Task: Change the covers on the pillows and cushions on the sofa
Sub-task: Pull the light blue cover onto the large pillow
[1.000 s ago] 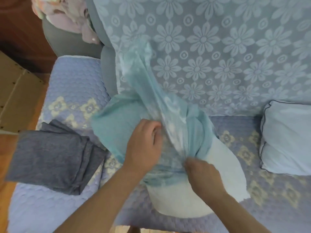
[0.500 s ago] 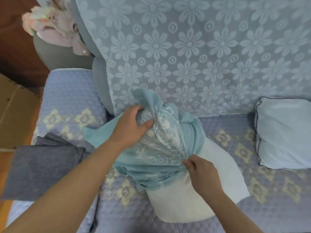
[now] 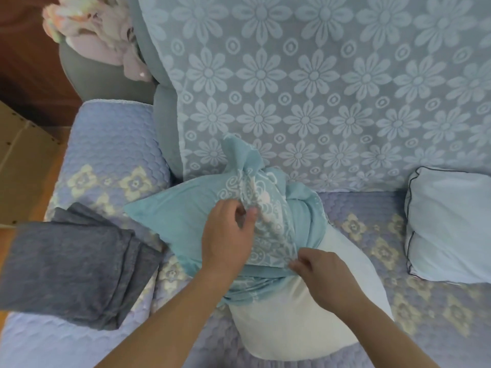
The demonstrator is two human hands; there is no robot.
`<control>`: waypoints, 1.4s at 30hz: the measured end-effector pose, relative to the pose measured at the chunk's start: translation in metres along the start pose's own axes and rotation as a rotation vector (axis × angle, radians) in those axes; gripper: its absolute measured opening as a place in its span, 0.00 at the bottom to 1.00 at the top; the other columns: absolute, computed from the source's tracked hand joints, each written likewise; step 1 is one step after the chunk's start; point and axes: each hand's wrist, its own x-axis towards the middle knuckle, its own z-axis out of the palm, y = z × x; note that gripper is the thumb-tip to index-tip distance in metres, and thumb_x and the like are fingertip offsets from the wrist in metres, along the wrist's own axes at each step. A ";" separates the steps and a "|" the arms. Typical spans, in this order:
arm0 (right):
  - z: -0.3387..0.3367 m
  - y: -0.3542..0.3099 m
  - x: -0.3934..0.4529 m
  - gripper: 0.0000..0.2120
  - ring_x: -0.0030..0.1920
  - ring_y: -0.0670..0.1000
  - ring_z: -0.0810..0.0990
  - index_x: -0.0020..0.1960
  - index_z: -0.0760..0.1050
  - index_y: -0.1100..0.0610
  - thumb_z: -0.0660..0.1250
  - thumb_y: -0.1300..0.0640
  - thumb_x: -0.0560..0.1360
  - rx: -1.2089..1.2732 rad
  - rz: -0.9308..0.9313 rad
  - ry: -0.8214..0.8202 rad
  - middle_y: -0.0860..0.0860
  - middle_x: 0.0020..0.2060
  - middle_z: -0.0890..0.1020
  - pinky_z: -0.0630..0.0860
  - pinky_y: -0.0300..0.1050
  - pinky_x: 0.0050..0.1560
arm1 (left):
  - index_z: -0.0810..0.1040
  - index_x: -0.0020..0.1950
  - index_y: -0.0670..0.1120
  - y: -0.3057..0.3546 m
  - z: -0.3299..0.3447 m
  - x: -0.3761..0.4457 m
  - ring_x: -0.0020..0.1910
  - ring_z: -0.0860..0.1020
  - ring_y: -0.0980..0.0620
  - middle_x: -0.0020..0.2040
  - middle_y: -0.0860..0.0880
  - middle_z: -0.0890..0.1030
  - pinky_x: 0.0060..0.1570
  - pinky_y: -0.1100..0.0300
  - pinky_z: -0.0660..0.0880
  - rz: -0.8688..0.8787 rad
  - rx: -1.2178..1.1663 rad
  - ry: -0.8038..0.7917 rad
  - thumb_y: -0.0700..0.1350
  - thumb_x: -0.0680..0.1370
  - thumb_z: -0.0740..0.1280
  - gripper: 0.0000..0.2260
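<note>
A white pillow (image 3: 303, 314) lies on the sofa seat (image 3: 111, 144), its far half inside a teal cover (image 3: 170, 221) with a white lace-like pattern. The cover is bunched over the pillow's upper end, one corner sticking up. My left hand (image 3: 228, 237) pinches a fold of the patterned fabric between thumb and fingers. At the cover's lower edge on the pillow, my right hand (image 3: 321, 274) pinches the hem. A light blue cushion (image 3: 449, 224) with dark piping leans at the right of the seat.
A folded dark grey cloth (image 3: 71, 272) lies on the seat's left edge. A floral blue throw (image 3: 318, 88) covers the sofa back. Pink and pale fabric (image 3: 93, 30) is heaped on the grey armrest. A cardboard box (image 3: 18, 166) stands on the floor at left.
The raised loose end of the teal cover has come down and bunched onto the pillow. My left hand shifted lower on the fabric; my right hand keeps its pinch on the hem.
</note>
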 end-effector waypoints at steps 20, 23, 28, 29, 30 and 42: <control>-0.059 -0.073 0.069 0.29 0.60 0.46 0.73 0.65 0.73 0.43 0.75 0.42 0.66 0.270 -0.384 0.164 0.41 0.58 0.75 0.71 0.51 0.65 | 0.77 0.41 0.45 0.028 -0.054 -0.061 0.55 0.75 0.52 0.56 0.55 0.71 0.54 0.63 0.70 0.124 -0.313 -0.069 0.44 0.81 0.66 0.09; -0.062 -0.086 0.086 0.34 0.61 0.42 0.74 0.66 0.68 0.38 0.77 0.36 0.64 0.135 -0.565 -0.169 0.36 0.60 0.75 0.71 0.44 0.64 | 0.77 0.40 0.45 0.024 -0.067 -0.067 0.58 0.76 0.52 0.60 0.57 0.72 0.57 0.66 0.68 0.124 -0.386 -0.219 0.45 0.81 0.66 0.10; -0.040 -0.094 0.100 0.12 0.44 0.61 0.79 0.47 0.70 0.51 0.68 0.44 0.74 -0.139 -0.419 0.210 0.52 0.37 0.78 0.66 0.48 0.38 | 0.74 0.39 0.44 0.026 -0.074 -0.073 0.56 0.75 0.56 0.60 0.59 0.71 0.54 0.73 0.66 0.119 -0.302 -0.130 0.40 0.80 0.65 0.10; -0.036 -0.091 0.101 0.12 0.40 0.62 0.78 0.45 0.68 0.54 0.68 0.47 0.76 -0.109 -0.323 0.347 0.55 0.34 0.77 0.64 0.49 0.36 | 0.74 0.39 0.45 0.028 -0.071 -0.076 0.55 0.76 0.57 0.59 0.58 0.71 0.54 0.72 0.66 0.109 -0.297 -0.075 0.40 0.80 0.66 0.10; -0.032 -0.090 0.100 0.12 0.37 0.62 0.76 0.45 0.66 0.55 0.67 0.50 0.77 -0.033 -0.243 0.415 0.55 0.31 0.74 0.63 0.50 0.35 | 0.75 0.39 0.46 0.028 -0.065 -0.080 0.55 0.75 0.57 0.59 0.57 0.70 0.54 0.71 0.67 0.106 -0.289 -0.026 0.41 0.80 0.66 0.09; -0.009 -0.067 0.046 0.11 0.49 0.49 0.74 0.56 0.76 0.56 0.72 0.55 0.76 0.050 -0.401 0.588 0.51 0.50 0.75 0.71 0.43 0.52 | 0.79 0.47 0.43 -0.003 0.004 -0.061 0.56 0.74 0.54 0.60 0.52 0.70 0.62 0.61 0.72 -0.060 -0.138 0.222 0.39 0.82 0.66 0.05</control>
